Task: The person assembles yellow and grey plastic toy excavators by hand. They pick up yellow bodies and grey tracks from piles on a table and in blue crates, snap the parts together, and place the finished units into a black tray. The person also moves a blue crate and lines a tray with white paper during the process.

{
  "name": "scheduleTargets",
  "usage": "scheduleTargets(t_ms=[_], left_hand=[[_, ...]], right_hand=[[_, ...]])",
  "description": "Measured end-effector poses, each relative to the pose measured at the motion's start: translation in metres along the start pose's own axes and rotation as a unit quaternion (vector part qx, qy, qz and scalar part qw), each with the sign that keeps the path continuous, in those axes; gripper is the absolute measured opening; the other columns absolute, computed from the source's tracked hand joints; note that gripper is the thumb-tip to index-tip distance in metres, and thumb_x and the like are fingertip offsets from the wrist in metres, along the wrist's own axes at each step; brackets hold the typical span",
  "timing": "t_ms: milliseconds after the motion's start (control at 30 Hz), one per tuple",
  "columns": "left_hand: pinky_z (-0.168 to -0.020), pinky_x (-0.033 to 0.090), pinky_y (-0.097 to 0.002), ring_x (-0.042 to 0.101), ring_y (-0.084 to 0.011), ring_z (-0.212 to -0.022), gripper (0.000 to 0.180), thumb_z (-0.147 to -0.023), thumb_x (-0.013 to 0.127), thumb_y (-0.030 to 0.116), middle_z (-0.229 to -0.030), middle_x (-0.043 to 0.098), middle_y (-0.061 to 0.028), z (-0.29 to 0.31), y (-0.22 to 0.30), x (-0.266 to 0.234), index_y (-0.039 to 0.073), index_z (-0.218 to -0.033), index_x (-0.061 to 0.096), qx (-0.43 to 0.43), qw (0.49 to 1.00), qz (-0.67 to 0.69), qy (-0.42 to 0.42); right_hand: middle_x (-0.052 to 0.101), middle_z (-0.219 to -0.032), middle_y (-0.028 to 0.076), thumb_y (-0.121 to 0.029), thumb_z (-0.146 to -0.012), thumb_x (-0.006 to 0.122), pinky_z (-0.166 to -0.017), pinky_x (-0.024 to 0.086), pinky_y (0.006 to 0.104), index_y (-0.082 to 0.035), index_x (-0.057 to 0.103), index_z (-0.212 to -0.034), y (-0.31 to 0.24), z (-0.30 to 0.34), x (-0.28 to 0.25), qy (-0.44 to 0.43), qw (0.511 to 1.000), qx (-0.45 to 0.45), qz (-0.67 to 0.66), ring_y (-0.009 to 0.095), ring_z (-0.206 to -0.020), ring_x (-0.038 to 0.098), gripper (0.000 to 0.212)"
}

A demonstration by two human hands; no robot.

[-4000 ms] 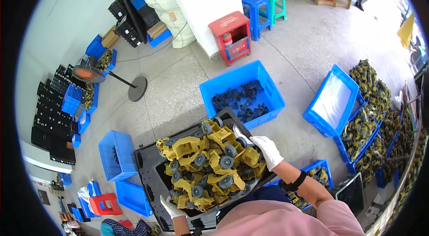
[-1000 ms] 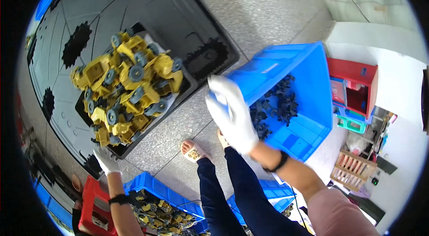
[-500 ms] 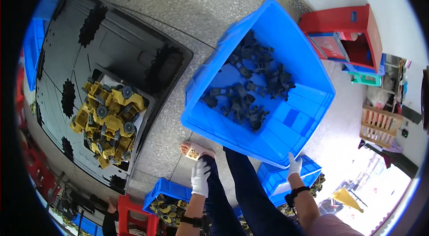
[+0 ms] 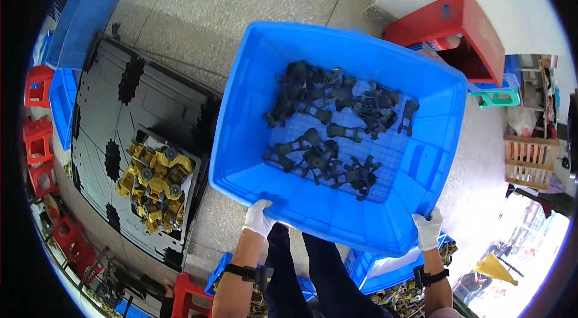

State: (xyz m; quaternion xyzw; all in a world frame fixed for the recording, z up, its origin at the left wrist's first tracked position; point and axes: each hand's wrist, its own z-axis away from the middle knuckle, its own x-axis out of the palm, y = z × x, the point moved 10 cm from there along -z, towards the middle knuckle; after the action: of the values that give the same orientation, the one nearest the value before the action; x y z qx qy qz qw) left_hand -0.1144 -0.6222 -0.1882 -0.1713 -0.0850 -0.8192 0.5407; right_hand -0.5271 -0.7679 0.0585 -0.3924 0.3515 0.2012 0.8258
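Observation:
A large blue plastic bin [image 4: 337, 221] is in front of me, its open top facing me. Dark plastic parts [image 4: 322, 158], small and irregular, lie scattered over its floor. My left hand [image 4: 259, 219], in a white glove, grips the near rim at its left end. At the right corner of that rim, my right hand [image 4: 428, 229], also white-gloved, is closed round the edge. The fingers of both hands are partly hidden by the rim.
Left of the bin, a tray of yellow toy vehicles [image 4: 158, 182] lies on a black panel [image 4: 150, 98]. A red box [image 4: 445, 32] stands at the far right. Blue crates [image 4: 385, 270] with yellow vehicles sit by my legs; a red stool [image 4: 189, 297] is lower left.
My left hand has moved from beside my leg onto the bin's rim. The bin has turned and its opening faces me more squarely. My right hand has kept hold of the rim.

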Motion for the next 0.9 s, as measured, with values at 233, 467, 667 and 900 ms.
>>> scheduleTargets(t_ms=[233, 467, 667, 900], left_hand=[[-0.098, 0.043, -0.0570, 0.053, -0.0390, -0.114, 0.046, -0.077, 0.051, -0.005, -0.121, 0.055, -0.0183, -0.001, -0.084, 0.007, 0.001, -0.122, 0.046, -0.084, 0.983, 0.162, -0.003], [-0.098, 0.043, -0.0551, 0.052, -0.0379, -0.115, 0.036, -0.085, 0.048, 0.003, -0.122, 0.055, -0.0195, -0.014, -0.104, -0.028, 0.000, -0.121, 0.048, -0.095, 0.970, 0.217, 0.062], [-0.092, 0.047, -0.0587, 0.054, -0.0370, -0.113, 0.032, -0.094, 0.048, 0.011, -0.123, 0.054, -0.0194, -0.028, -0.152, -0.021, 0.000, -0.123, 0.045, -0.122, 0.956, 0.244, 0.111], [-0.088, 0.051, -0.0582, 0.057, -0.0358, -0.106, 0.027, -0.094, 0.048, 0.002, -0.117, 0.055, -0.0197, -0.032, -0.204, 0.044, -0.002, -0.120, 0.044, -0.160, 0.953, 0.215, 0.139]], right_hand=[[0.053, -0.063, 0.002, 0.002, -0.068, 0.060, -0.047, 0.040, 0.0263, -0.002, 0.058, -0.082, -0.106, -0.015, -0.027, -0.003, 0.996, -0.078, 0.033, 0.009, -0.051, 0.049, 0.014], [0.055, -0.062, 0.006, 0.004, -0.068, 0.059, -0.045, 0.042, 0.0283, -0.001, 0.057, -0.079, -0.184, 0.010, -0.003, -0.022, 0.978, -0.178, 0.110, 0.013, -0.049, 0.053, 0.013], [0.052, -0.062, 0.008, 0.005, -0.067, 0.057, -0.043, 0.042, 0.0303, 0.000, 0.055, -0.075, -0.227, 0.015, 0.011, -0.046, 0.958, -0.228, 0.169, 0.017, -0.046, 0.055, 0.010], [0.051, -0.064, 0.003, 0.000, -0.076, 0.060, -0.050, 0.039, 0.0269, -0.003, 0.056, -0.082, -0.201, -0.092, -0.031, -0.025, 0.955, -0.245, 0.166, 0.011, -0.054, 0.047, 0.007]])
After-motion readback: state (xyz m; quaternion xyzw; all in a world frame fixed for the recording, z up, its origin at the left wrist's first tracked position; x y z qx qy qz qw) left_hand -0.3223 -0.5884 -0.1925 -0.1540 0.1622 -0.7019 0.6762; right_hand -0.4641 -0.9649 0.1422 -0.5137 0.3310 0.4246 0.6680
